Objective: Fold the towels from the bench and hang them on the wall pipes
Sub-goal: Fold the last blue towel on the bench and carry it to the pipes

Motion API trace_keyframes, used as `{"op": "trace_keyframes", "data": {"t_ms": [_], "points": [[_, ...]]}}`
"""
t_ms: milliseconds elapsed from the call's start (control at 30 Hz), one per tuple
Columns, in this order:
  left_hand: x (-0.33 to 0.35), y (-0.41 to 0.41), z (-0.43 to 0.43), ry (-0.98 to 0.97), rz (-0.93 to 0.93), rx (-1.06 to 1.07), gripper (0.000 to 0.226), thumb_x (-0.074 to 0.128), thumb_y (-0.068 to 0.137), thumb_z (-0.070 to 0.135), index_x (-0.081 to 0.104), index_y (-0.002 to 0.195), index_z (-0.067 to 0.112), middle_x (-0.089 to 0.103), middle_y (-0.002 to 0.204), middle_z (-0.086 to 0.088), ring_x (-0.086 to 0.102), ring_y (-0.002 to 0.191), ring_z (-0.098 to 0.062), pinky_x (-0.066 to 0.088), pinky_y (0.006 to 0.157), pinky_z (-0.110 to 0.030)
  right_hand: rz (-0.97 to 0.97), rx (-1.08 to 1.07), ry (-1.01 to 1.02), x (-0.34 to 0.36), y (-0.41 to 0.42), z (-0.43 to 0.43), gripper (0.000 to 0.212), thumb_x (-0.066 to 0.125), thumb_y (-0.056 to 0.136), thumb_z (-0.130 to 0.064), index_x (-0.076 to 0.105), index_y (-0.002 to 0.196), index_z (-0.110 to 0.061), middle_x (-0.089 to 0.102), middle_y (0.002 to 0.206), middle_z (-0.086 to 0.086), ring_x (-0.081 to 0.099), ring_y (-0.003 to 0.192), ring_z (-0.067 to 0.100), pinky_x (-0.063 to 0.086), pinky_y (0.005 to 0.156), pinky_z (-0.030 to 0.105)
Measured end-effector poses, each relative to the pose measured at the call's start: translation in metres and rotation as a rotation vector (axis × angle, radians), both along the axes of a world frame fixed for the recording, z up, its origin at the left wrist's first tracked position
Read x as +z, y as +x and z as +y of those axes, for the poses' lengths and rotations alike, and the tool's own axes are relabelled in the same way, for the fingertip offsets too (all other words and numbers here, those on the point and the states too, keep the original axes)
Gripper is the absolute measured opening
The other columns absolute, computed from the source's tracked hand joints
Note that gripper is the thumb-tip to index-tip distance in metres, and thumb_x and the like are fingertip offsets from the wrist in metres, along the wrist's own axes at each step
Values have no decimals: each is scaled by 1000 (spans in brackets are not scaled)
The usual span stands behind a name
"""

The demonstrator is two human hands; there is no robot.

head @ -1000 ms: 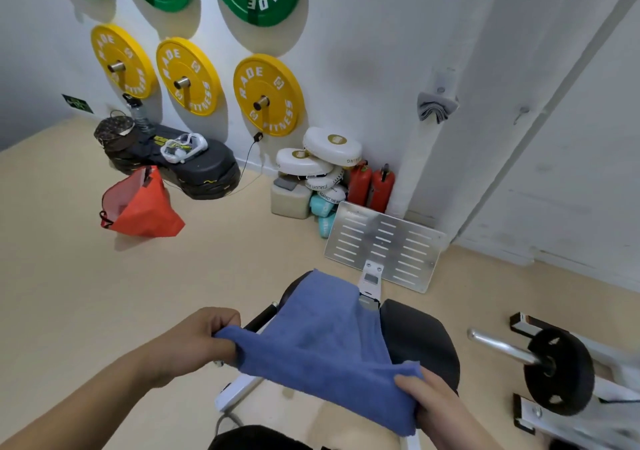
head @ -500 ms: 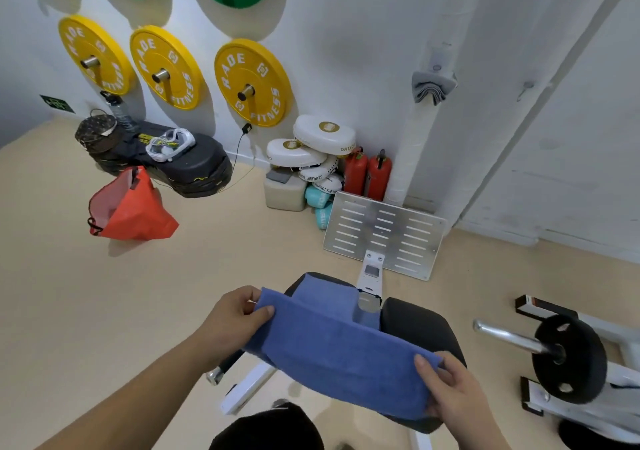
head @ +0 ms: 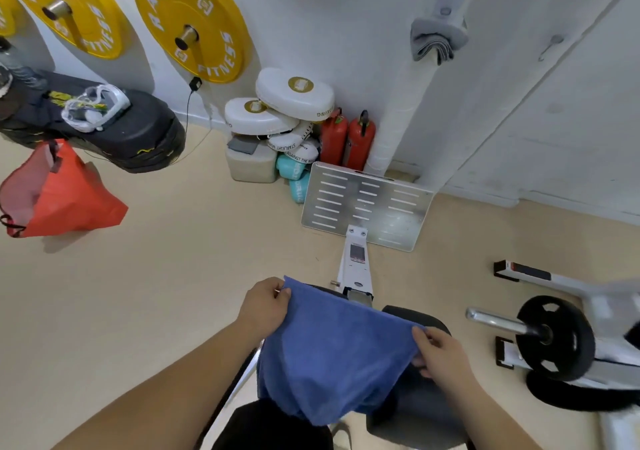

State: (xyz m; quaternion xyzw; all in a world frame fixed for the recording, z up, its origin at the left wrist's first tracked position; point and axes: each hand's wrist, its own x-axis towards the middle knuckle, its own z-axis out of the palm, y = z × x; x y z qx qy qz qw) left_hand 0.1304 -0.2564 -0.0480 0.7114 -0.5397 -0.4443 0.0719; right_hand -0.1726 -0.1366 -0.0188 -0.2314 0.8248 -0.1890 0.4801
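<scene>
Both hands hold a blue towel (head: 332,352) up over the bench (head: 422,411). The left hand (head: 266,307) pinches its upper left corner and the right hand (head: 440,352) grips the upper right edge with fingers curled over the cloth, so the towel hangs between them and covers much of the black bench pad. Beyond the towel the bench's white post (head: 356,266) runs to a slotted metal footplate (head: 367,203), which stands between the person and the wall pipe (head: 405,103). A folded gray towel (head: 436,41) is draped high up on that pipe. At the pipe's foot stand two red fire extinguishers (head: 346,138). Just beside them is a pile of white boxing pads (head: 294,93) resting over teal items (head: 294,172) and a cream tub (head: 249,165). A gray piece lies on the tub's lid, and what is inside the tub is hidden. Yellow weight plates (head: 194,23) hang on wall pegs. To the left an orange bag (head: 69,196) sits open-mouthed on the floor, its contents not discernible, near a black stack (head: 138,134) with a white plastic bag (head: 97,106) on top. To the right a black plate (head: 554,335) sits on the chrome sleeve of a white frame.
</scene>
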Motion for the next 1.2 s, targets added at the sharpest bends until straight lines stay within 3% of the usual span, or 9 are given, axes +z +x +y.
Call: {"op": "trace_keyframes", "data": {"t_ms": [100, 233, 333, 500, 600, 767, 900, 1000, 1200], "points": [[-19, -2, -23, 67, -65, -37, 24, 51, 100, 25, 62, 84, 11, 56, 68, 4, 54, 70, -19, 39, 58, -26, 23, -31, 43, -10, -4, -21, 24, 56, 104, -27, 70, 109, -8, 70, 86, 23, 62, 73, 27, 53, 70, 40], [-40, 4, -27, 221, -184, -95, 23, 58, 95, 38, 64, 109, 21, 66, 106, 5, 63, 99, -20, 44, 80, -26, 24, -41, 143, -26, -3, -25, 41, 56, 103, -29, 52, 141, -14, 69, 101, 8, 68, 83, 29, 57, 69, 37], [-40, 7, -11, 289, -246, -171, 27, 61, 92, 45, 64, 103, 20, 65, 100, 6, 62, 92, -16, 45, 76, -25, 43, 117, 261, -33, -1, -14, 46, 59, 101, -31, 53, 142, -13, 67, 122, 5, 64, 105, 23, 53, 99, 39], [-33, 15, 23, 273, -245, -122, 28, 66, 83, 51, 61, 86, 23, 66, 85, 8, 63, 77, -10, 48, 64, -24, 109, 362, 272, -30, 10, -25, 31, 53, 104, -29, 57, 132, -19, 68, 119, 1, 58, 97, 12, 43, 89, 25], [-28, 18, 45, 280, -197, -46, 35, 71, 72, 52, 57, 90, 26, 62, 88, 9, 63, 74, -7, 44, 59, -23, 125, 557, 191, -36, 21, -43, 10, 51, 102, -30, 61, 105, -30, 67, 104, -5, 60, 87, 6, 49, 82, 25], [-28, 2, 76, 216, -255, -17, 31, 66, 81, 41, 57, 107, 29, 51, 109, 3, 60, 99, -20, 55, 84, -35, 9, 739, 105, -36, 43, -55, 27, 52, 96, -25, 52, 69, -32, 50, 71, -10, 45, 63, 4, 40, 63, 22], [-23, -24, 86, 201, -425, -55, 25, 53, 88, 34, 59, 110, 23, 50, 118, -1, 51, 114, -26, 49, 92, -38, -85, 738, 50, -25, 37, -39, 11, 58, 97, -28, 68, 97, -30, 69, 99, -13, 64, 94, 4, 52, 83, 25], [-10, -36, 90, 127, -393, -119, 10, 50, 87, 29, 48, 95, 24, 55, 96, 5, 56, 101, -24, 44, 94, -38, -89, 822, 1, -14, 23, -25, 12, 61, 95, -23, 66, 102, -31, 70, 108, -9, 65, 100, 4, 54, 94, 28], [55, -52, 100, -209, -20, -362, 16, 54, 86, 24, 61, 100, 26, 63, 94, 10, 61, 90, -14, 46, 74, -28, -13, 1284, -294, 35, 36, -54, 82, 69, 85, -27, 30, 156, -42, 18, 167, -12, 17, 154, 9, 24, 122, 25]]}}
